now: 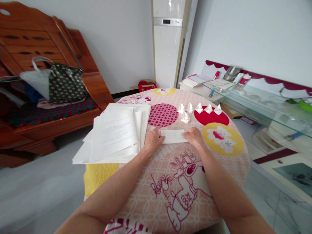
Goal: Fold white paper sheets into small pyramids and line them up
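Note:
A white sheet of paper [173, 136], folded into a long flat strip, lies across the cloth between my two hands. My left hand [154, 139] is closed on its left end. At the right end, the fingers of my right hand [193, 136] pinch the strip's edge. Just beyond it stand several small folded white paper pieces [199, 108] with pointed tops, most of them in a row and one nearer piece [185, 118] in front. To the left of my left hand rests a stack of white paper [114, 130], its top sheet printed with text.
A patterned cloth [146, 195] covers the round table. On the right runs a glass shelf [258, 100] with cups and other items. A wooden bench [46, 107] with a dotted bag [65, 83] stands left. A tall white air conditioner [167, 48] is behind.

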Demonstrator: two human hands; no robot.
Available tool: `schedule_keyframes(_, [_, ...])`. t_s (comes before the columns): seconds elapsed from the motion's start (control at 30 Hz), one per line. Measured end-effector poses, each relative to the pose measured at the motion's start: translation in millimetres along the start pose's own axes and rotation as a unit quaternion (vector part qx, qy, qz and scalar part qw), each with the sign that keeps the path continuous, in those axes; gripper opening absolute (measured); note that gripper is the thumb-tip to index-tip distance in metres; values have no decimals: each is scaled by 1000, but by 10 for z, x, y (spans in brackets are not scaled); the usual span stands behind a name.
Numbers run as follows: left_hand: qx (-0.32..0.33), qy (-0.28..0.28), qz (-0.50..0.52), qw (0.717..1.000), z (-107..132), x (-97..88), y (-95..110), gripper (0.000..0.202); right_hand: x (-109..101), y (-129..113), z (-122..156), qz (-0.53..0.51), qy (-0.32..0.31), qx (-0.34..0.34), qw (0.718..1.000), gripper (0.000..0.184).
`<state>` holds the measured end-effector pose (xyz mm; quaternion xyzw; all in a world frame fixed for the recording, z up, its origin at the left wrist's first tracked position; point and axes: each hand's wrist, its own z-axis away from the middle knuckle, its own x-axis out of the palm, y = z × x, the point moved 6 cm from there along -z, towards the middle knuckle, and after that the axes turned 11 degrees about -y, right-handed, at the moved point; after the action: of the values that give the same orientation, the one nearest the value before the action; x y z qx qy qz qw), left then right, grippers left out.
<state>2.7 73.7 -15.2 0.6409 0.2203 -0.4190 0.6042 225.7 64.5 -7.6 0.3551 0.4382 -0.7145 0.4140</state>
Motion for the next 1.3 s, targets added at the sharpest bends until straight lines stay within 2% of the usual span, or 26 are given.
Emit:
schedule_keyframes(0.27, [-6, -3, -1, 1000, 6, -6, 10, 57, 1, 1, -23, 22, 14, 0, 1000, 31])
schedule_keyframes(1.3, [-1, -2, -24, 1000, -1, -4, 9, 54, 19, 10, -28, 13, 2, 9, 1000, 32])
